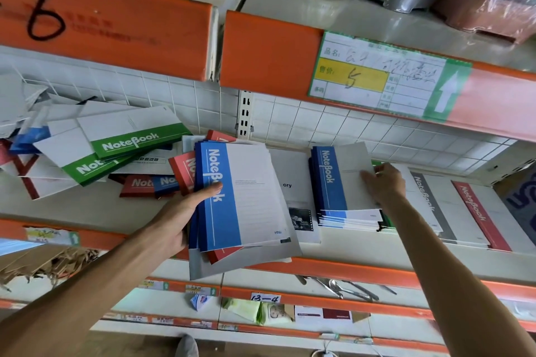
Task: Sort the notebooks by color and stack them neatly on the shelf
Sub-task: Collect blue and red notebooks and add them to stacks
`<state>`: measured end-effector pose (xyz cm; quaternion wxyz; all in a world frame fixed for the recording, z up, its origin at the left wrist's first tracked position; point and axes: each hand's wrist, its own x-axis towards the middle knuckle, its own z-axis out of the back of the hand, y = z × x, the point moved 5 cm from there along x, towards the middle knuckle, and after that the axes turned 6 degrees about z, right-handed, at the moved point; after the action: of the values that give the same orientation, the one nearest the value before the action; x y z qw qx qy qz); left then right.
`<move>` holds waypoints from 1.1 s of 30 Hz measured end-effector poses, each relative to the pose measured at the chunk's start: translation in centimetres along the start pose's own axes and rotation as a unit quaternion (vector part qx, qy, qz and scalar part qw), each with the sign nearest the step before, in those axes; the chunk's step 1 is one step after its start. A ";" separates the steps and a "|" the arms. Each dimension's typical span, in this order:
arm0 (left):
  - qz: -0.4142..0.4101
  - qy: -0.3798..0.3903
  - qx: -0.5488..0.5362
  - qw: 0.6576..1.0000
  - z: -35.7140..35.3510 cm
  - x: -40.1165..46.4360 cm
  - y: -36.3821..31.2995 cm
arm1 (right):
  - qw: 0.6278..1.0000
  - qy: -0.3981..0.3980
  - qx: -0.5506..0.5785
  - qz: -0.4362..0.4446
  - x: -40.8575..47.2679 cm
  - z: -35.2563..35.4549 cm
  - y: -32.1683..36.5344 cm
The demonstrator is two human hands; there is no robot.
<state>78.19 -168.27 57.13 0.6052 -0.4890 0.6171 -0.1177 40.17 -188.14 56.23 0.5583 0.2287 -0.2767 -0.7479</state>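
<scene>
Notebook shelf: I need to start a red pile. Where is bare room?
Bare shelf shows in front of the jumbled green notebooks and small red notebooks, left of the left hand. Rightward it is crowded: held bundle, blue stack under the right hand, grey and red piles.

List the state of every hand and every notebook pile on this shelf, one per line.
Left hand: grips a mixed bundle.
Hand-held bundle of blue-spined and red-spined notebooks: fanned, blue on top.
Right hand: fingers flat on the blue stack.
Blue-spined notebook stack: lying flat, edges slightly uneven.
Green-spined notebooks: tilted, unsorted.
Loose red and blue notebooks: jumbled.
Grey-spined notebook: flat.
Red-spined notebook: flat.
</scene>
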 end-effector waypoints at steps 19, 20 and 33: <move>-0.017 0.001 -0.005 1.000 -0.4 -0.4 -0.7 | 0.883 0.217 -0.210 0.360 -7.5 -4.8 0.4; -0.016 0.002 -0.005 1.000 -0.5 -0.4 -0.7 | 0.873 0.226 -0.220 0.371 -8.1 -5.0 0.3; -0.006 0.014 0.004 1.000 -1.0 -0.4 -0.8 | 0.778 0.286 -0.344 0.441 -8.4 -5.2 2.9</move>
<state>77.65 -168.82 58.20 0.5975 -0.4887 0.6223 -0.1304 47.90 -181.49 54.56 0.9219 0.0780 0.1009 -0.3658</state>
